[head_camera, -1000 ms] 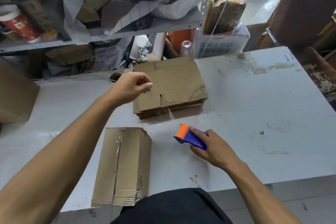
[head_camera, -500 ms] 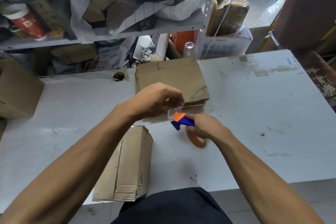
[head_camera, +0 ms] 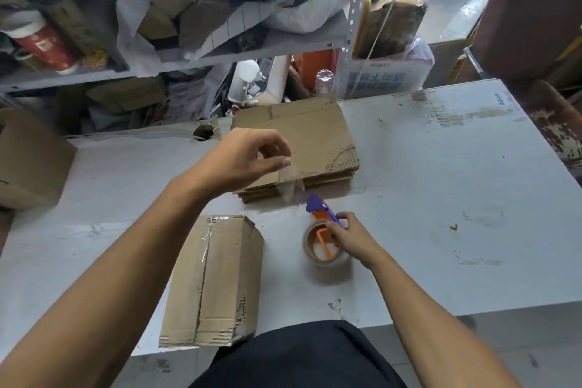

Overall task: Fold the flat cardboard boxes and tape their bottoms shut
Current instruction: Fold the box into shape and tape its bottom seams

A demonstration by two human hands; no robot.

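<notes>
I pinched the tape end [head_camera: 291, 181] with my left hand [head_camera: 244, 161]; right hand [head_camera: 349, 235] gripped the dispenser [head_camera: 324, 230]. Next, lay tape over the folded box [head_camera: 214, 280] below my left hand.

White table [head_camera: 441, 198] w/ flat cardboard stack [head_camera: 302, 138], folded box [head_camera: 217, 280], tape dispenser [head_camera: 324, 239].
</notes>
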